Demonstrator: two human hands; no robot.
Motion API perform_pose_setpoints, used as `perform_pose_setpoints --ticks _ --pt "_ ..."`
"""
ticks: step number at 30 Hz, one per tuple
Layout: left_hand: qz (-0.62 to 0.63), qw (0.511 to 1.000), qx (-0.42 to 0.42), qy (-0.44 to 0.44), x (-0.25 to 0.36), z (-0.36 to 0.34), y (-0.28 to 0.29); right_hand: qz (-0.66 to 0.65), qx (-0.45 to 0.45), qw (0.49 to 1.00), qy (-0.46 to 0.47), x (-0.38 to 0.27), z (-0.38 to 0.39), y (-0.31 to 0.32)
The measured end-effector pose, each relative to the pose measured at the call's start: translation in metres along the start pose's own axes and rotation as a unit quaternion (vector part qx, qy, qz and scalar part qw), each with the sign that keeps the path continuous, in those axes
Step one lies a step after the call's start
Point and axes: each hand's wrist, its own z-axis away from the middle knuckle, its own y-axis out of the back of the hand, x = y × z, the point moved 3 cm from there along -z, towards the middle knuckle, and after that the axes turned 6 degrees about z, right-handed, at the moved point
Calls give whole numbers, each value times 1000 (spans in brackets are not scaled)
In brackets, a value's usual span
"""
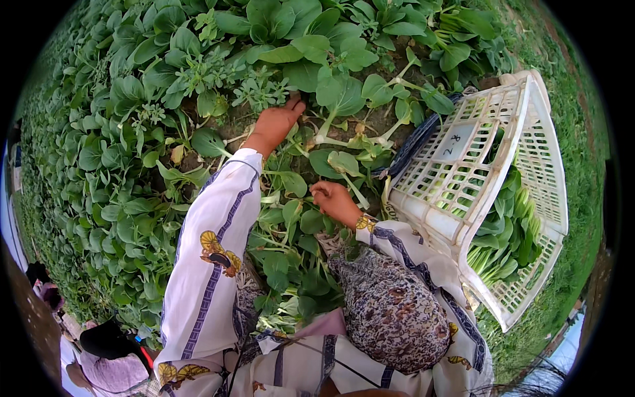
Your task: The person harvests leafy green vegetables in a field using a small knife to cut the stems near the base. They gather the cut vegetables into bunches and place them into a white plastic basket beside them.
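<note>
My left hand [274, 124] reaches forward among leafy green bok choy plants, close to the soil. Leaves of a low weed [259, 92] are beside its fingers, and most of the fingers are hidden, so its grip cannot be told. Just right of it stands a bok choy plant [340, 96] with broad leaves and a pale stem. Closer to me, my right hand [336, 203] is closed with its fingers curled inward; what they hold, if anything, is hidden. A cut-looking bok choy [347, 169] lies beside it on the ground.
At the right, a white plastic crate [456, 178] lies tilted, with bok choy heads [509, 231] inside. Dark cloth [417, 142] is bunched along its left side. Dense greens [112, 159] fill the left. Another person [112, 360] is at the lower left.
</note>
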Motion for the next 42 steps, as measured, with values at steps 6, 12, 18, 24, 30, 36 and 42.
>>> perform_pose_setpoints --ticks 6,12,18,24,30,36,42 --pt "13 997 59 43 -3 -15 -7 39 5 999 -25 6 4 -3" --pt "80 995 52 11 -1 1 25 -77 -13 997 3 -13 6 6" --pt "705 669 53 229 54 91 32 -59 65 979 186 -67 -11 6" --pt "823 478 -37 306 74 112 12 -123 10 989 84 -62 -10 1" --pt "553 809 45 194 51 72 35 -72 259 957 112 -63 -52 47" --pt "287 943 168 17 52 -23 47 -120 369 917 96 -69 -103 80" --pt "137 985 103 -15 40 -101 65 -304 293 906 7 -58 -105 89"
